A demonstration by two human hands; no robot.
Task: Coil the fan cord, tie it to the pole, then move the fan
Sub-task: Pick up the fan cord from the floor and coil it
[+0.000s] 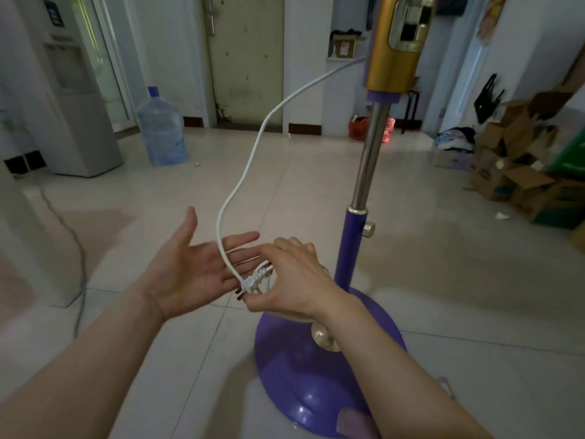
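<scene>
Head view: my right hand (296,277) pinches the plug (250,285) end of the white cord (253,153), grip closed on it. My left hand (193,267) lies open, palm up, the cord crossing its fingers. From there the cord arcs up to the gold housing (392,55) on the pole (370,160). I can read no writing anywhere.

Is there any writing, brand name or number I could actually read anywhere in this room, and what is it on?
No text here is readable.
Water dispenser: dark label near its top, print too blurred.
Water bottle: pale mark on its side, illegible.
Cardboard boxes: printing too small and blurred.
Fan control housing: no legible lettering.
Poster on the right wall: coloured, no words made out.
</scene>
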